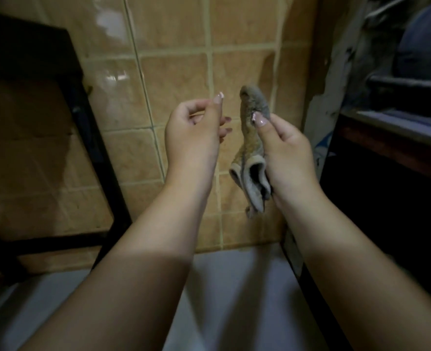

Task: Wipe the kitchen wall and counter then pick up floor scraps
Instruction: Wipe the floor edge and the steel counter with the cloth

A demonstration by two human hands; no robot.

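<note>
My right hand (282,150) holds a grey and yellowish cloth (251,138) upright, thumb pressed on its upper part, the lower folds hanging below my palm. My left hand (192,130) is raised beside it, a short gap to the left, with fingers loosely curled and nothing in them. Both hands are in front of the tan tiled wall (173,72), not touching it. Below the wall lies a pale counter surface (234,287).
A black metal frame (100,158) stands against the wall at the left. At the right is a dark shelf or cabinet edge (391,127) with peeling wall beside it (335,72). Open wall lies between frame and cabinet.
</note>
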